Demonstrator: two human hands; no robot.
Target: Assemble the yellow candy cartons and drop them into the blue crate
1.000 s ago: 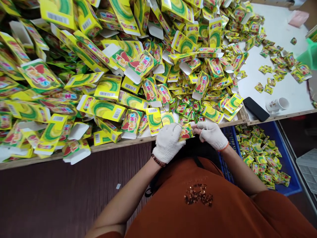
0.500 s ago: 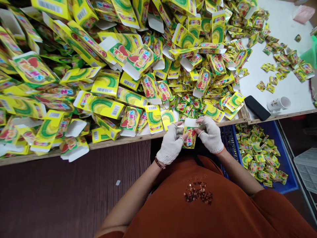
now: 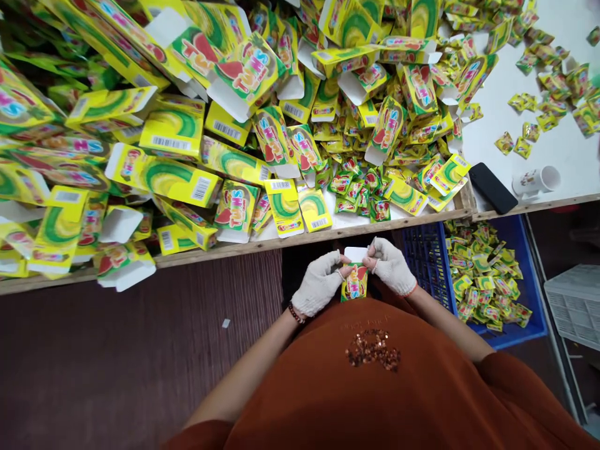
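Between my two gloved hands, just in front of the table edge, is a small yellow-green candy box (image 3: pixel 355 282) with a watermelon print. Its white top flap stands up, unfolded. My left hand (image 3: pixel 319 282) pinches the box's upper left side with thumb and fingers. On the upper right side, my right hand (image 3: pixel 390 265) grips it near the flap. Both hands wear white knitted gloves with bare fingertips. Beyond them on the table lie small green candy packets (image 3: pixel 359 190) and a flat yellow box (image 3: pixel 315 209).
A large heap of candy boxes (image 3: pixel 180 178) covers the wooden-edged table. A black phone (image 3: pixel 493 188) and a white mug (image 3: pixel 535 180) stand at the right. Below the table, a blue crate (image 3: pixel 537 312) holds yellow packets, with a grey crate (image 3: pixel 575 300) beside it.
Both hands have drawn the box down and toward my body, away from the table edge. The view has shifted slightly. The flap remains up.
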